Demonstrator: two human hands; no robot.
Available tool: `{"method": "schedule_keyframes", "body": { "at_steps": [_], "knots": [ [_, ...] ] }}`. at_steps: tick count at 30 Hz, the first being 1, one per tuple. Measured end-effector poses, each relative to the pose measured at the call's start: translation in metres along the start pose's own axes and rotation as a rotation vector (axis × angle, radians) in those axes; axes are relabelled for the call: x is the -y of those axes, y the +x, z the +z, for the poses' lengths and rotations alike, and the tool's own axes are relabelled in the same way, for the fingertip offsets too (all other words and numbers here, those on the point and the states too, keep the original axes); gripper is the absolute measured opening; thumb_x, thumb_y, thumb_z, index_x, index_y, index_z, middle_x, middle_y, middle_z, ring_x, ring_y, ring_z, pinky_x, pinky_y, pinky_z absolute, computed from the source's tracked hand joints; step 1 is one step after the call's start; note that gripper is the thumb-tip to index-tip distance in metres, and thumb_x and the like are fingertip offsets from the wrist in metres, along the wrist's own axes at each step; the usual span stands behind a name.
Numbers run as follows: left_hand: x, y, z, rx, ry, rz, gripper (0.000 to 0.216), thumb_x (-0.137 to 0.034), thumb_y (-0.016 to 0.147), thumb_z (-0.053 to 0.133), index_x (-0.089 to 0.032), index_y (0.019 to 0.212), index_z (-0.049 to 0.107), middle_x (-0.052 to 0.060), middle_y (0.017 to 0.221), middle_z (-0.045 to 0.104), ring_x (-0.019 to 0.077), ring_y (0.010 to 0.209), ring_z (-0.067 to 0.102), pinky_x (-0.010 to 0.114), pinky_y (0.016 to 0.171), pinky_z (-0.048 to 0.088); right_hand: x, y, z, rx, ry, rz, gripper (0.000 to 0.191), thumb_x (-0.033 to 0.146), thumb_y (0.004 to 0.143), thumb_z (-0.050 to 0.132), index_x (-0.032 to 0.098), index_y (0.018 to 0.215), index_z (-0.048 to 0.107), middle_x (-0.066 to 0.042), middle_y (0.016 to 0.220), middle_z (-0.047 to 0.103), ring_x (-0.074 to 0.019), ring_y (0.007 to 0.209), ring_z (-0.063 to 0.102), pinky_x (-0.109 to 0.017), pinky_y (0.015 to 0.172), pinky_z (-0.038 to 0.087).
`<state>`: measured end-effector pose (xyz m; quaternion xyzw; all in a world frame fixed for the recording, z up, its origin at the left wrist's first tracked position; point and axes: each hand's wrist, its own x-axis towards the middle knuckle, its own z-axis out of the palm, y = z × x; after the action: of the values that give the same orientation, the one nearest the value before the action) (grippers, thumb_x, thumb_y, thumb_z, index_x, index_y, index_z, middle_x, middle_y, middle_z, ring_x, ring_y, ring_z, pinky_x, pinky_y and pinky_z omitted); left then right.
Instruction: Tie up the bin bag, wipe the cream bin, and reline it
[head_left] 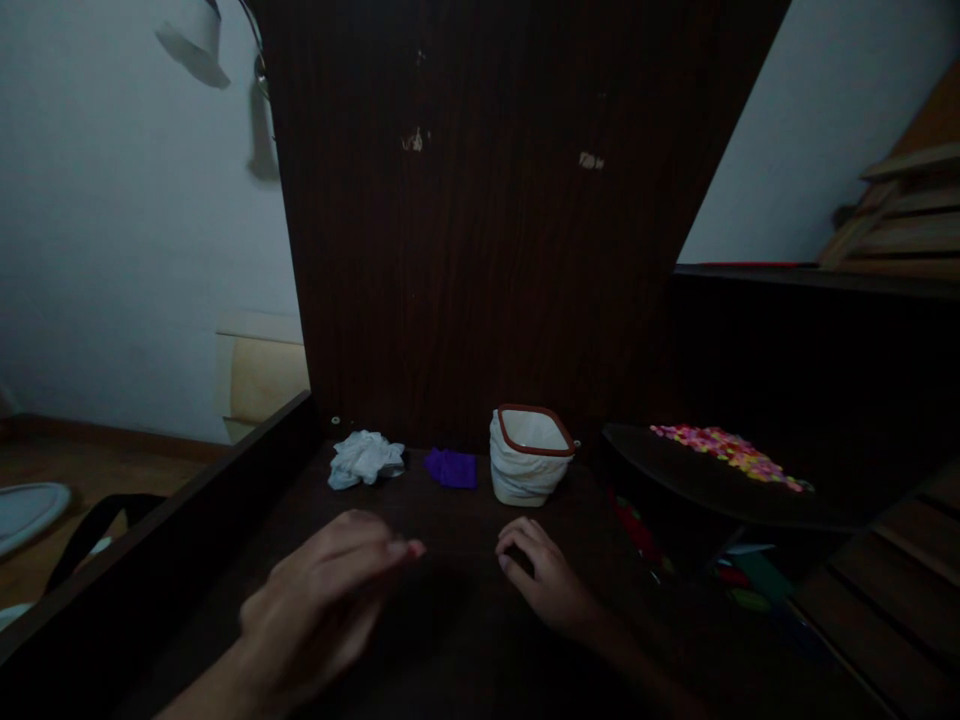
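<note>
My left hand [322, 585] hovers over the front left of the dark wooden surface [450, 640]. It is loosely curled and a little blurred; a reddish tip shows at its right end, and what its fingers do underneath is hidden. To the right, my right hand [544, 580] has bent fingers with the thumb apart, and I see nothing between them. Just behind it stands a white container [525, 475] with a brown rim, cloth or plastic wrapped about its sides. A folded purple cloth [451, 468] lies left of the container. Farther left is a crumpled white cloth or bag [366, 460].
A dark back panel [480, 250] rises behind these things, and a raised side board [172, 520] runs along the left. At the right, a dark shelf [675, 470] carries a strip of small pink and yellow pieces [731, 452]. Colourful items [750, 575] sit beneath it.
</note>
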<state>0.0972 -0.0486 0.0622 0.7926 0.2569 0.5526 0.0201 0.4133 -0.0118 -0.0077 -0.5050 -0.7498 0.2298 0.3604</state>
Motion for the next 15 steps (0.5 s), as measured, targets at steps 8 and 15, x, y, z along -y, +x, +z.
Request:
{"method": "schedule_keyframes", "body": {
  "at_steps": [8, 15],
  "knots": [
    [0.079, 0.003, 0.069, 0.419, -0.015, -0.065, 0.035, -0.006, 0.093, 0.046, -0.021, 0.116, 0.068, 0.009, 0.108, 0.077, 0.022, 0.099, 0.074, 0.036, 0.086, 0.065, 0.02, 0.01, 0.002, 0.201, -0.325, -0.086, 0.031, 0.025, 0.095, 0.053, 0.018, 0.12, 0.069, -0.017, 0.136, 0.063, -0.0332, 0.129, 0.057, -0.052, 0.112, 0.045],
    [0.083, -0.029, 0.078, 0.815, 0.088, -0.231, 0.045, -0.035, 0.099, 0.059, -0.023, 0.142, 0.059, 0.013, 0.153, 0.056, 0.0334, 0.142, 0.053, 0.057, 0.114, 0.049, 0.008, 0.004, 0.017, 0.303, -0.309, -0.059, 0.051, 0.035, 0.1, 0.052, 0.014, 0.146, 0.058, -0.017, 0.161, 0.043, -0.0361, 0.152, 0.035, -0.059, 0.123, 0.032]
  ]
}}
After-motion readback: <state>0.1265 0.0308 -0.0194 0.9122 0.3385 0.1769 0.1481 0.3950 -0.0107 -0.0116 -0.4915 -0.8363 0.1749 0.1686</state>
